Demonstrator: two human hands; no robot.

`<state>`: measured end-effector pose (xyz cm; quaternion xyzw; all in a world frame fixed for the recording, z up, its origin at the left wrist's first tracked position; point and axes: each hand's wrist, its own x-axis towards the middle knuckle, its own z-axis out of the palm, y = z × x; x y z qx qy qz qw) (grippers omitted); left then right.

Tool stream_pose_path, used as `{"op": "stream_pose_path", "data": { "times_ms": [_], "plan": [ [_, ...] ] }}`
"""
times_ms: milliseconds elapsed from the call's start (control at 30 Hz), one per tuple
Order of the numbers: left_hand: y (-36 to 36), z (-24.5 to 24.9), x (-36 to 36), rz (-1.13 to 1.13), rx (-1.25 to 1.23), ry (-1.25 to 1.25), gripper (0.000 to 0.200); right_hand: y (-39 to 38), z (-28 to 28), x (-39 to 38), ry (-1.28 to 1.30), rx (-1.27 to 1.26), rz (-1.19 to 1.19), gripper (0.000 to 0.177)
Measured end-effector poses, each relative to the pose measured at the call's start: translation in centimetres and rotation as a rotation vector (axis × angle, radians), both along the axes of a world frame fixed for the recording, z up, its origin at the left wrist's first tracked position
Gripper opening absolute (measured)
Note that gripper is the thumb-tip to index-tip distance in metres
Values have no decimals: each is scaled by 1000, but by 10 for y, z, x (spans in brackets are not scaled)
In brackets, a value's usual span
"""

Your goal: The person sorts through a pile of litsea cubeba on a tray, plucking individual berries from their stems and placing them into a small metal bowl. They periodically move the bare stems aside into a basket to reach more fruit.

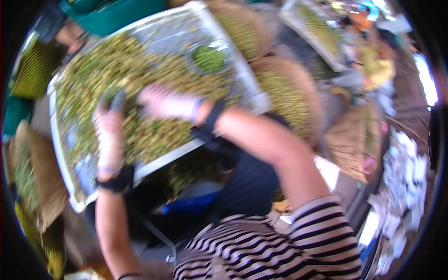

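Note:
A shallow white-rimmed tray (53, 126) is spread with small yellow-green pieces that look like buds or pods (154, 70); blur hides their exact kind. My left hand (110, 126), in a pale glove with dark fingertips, lies over the heap with fingers stretched and apart. To its right, my right hand (165, 101) reaches across the same heap in a pale striped glove; motion smears its fingers, so any hold is hidden. Beyond the right hand, a clear round bowl (210, 57) of brighter green pieces stands on the tray. Dark bands circle both wrists.
Round woven baskets (287, 102) of similar pieces stand right of the tray. A teal tub (112, 18) is behind it, with sacks (46, 177) at left. Another person (375, 65) sits at far right near a second tray (312, 32). White scraps (401, 182) are piled at right.

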<state>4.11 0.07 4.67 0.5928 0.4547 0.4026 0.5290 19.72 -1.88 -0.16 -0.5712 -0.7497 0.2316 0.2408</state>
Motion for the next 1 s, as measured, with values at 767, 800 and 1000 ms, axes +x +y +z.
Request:
{"op": "stream_pose_path", "data": {
  "times_ms": [767,800,1000],
  "plan": [
    [14,-30,-4,87,-110,-254,19,19,15,28,-432,67,5,23],
    [16,-31,-5,64,-137,-299,19,19,11,31,-377,165,34,25],
    [17,-21,-9,138,-204,-364,16,15,43,27,-588,-169,-129,44]
  ]
}}
